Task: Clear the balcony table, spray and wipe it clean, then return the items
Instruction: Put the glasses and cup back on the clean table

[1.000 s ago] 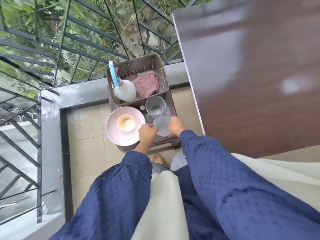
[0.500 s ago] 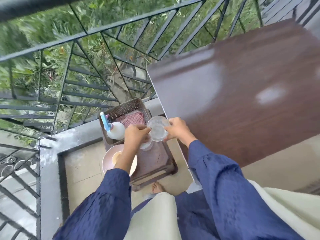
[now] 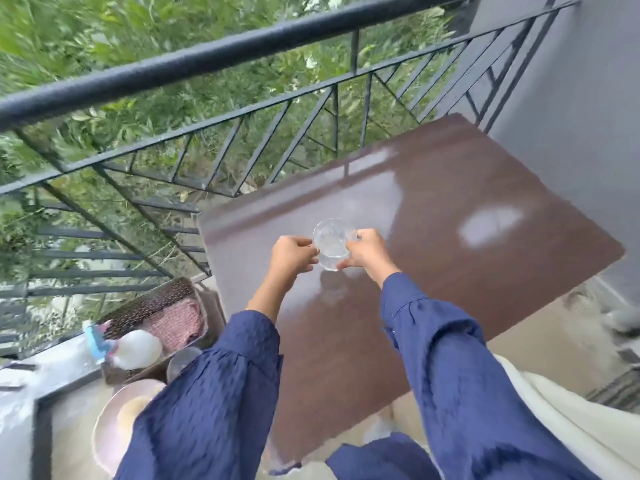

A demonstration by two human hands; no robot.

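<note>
step: return glass [image 3: 332,242] | hands: left hand [image 3: 294,254] and right hand [image 3: 369,252] both pinch its sides | glass: over mid surface [image 3: 485,188], apparently not yet down | tip: lower it upright; let go once the base sits flat

I could read no text, label, brand, number or sign anywhere in the view. The spray bottle [image 3: 138,348], low to the left of the table [image 3: 450,216], was too blurred for me to make out any print on it.
</note>
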